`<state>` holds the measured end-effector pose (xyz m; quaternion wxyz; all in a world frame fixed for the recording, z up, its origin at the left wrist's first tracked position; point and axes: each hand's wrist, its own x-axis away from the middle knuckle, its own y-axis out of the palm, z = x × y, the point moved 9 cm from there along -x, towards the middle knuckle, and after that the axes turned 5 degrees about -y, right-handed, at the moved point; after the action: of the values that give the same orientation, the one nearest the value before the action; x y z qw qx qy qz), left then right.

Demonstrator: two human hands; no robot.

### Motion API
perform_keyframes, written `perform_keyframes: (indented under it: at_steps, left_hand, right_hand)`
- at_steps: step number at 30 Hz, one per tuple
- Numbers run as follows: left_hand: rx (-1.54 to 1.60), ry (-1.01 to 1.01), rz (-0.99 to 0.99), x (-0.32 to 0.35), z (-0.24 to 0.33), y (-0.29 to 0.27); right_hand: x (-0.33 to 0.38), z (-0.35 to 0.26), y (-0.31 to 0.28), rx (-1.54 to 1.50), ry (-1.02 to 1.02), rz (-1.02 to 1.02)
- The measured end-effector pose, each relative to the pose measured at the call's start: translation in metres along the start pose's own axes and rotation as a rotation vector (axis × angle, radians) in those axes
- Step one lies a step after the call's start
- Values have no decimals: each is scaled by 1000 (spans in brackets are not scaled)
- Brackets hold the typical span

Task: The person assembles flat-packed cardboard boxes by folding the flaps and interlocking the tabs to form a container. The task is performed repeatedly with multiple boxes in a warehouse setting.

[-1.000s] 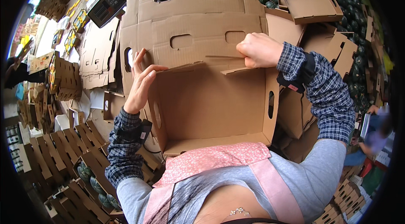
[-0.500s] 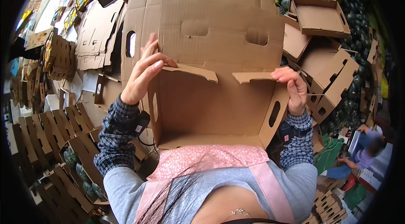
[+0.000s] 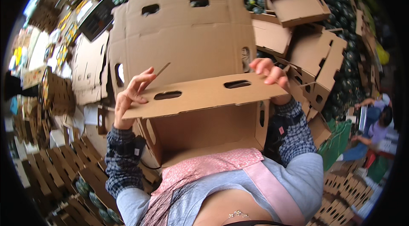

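Observation:
A partly folded brown cardboard box (image 3: 204, 133) sits right in front of me, its open inside facing me. Its long wall flap (image 3: 200, 94), with two oval handle holes, is bent over the box's top toward me. My left hand (image 3: 133, 97) grips the flap's left end, thumb on the upper face and fingers curled near a small raised tab (image 3: 163, 69). At the right end, the fingers of my right hand (image 3: 272, 77) bend over the flap's edge; the thumb is hidden. Behind the box lies a flat cardboard blank (image 3: 183, 34) with handle cut-outs.
Folded shallow trays (image 3: 298, 4) pile up at the far right, beside heaps of dark green round produce (image 3: 336, 77). Flat blanks (image 3: 89, 68) and a black device (image 3: 96, 17) are at left. Stacked boxes (image 3: 55, 162) stand lower left. Another person (image 3: 375, 124) works at right.
The holed long flap, upright against the blank before, has come down toward me over the box's top. Both hands moved with it. My view has shifted.

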<state>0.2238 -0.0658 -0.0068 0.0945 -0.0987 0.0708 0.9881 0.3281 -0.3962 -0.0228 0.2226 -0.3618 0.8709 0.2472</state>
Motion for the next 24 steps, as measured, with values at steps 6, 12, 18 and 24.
perform_keyframes:
  at_steps: [6,12,18,24]
  left_hand:
    - [-793,-359,-518,-33,24,33]
    - [-1221,-270,-633,-53,6,51]
    - [-1506,-68,-525,-52,-5,59]
    - [-1557,-7,-494,-53,-22,59]
  right_hand:
    - [-41,-17,53,681,231,-639]
    - [-52,16,72,1324,463,-1042]
    - [-53,44,92,1711,-1,-906]
    - [-54,48,89,1661,-39,-911]
